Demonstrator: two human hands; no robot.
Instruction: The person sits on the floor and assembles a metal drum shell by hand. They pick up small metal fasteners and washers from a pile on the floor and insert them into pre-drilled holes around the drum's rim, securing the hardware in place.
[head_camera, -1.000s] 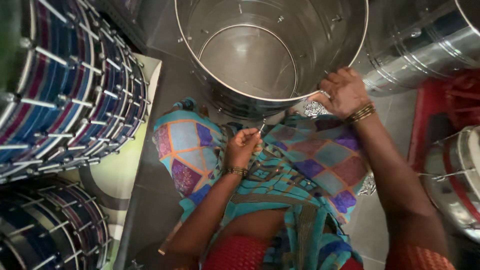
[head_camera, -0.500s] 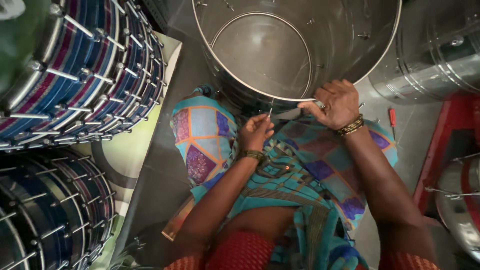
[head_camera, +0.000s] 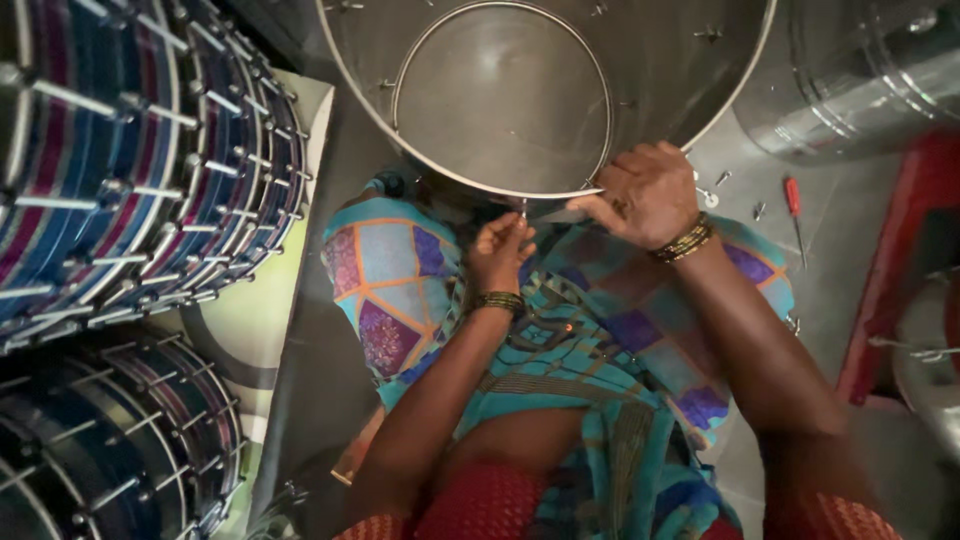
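The steel drum shell (head_camera: 545, 95) stands open-end up just ahead of my knees, its near rim curving between my two hands. My right hand (head_camera: 645, 195) lies on that rim from the outside, fingers curled over the edge and pressed together against the metal. My left hand (head_camera: 502, 250) sits a little lower and to the left, just short of the rim, fingertips pinched on a thin metal pin (head_camera: 523, 208) — a bolt or rod, I think, though it is too small here to be sure. The pin stands nearly upright, its long axis pointing up at the rim just above it, so the left hand is the nearer one to that spot; the right hand is beside it on the rim.

The shell is bright bare metal, wide and round, with small lugs set around its inner wall and a ring lying at the bottom. On the floor to my right lies a red-handled screwdriver (head_camera: 793, 205) among loose screws — well apart from both hands. Finished blue-striped drums (head_camera: 130, 160) are stacked on my left.
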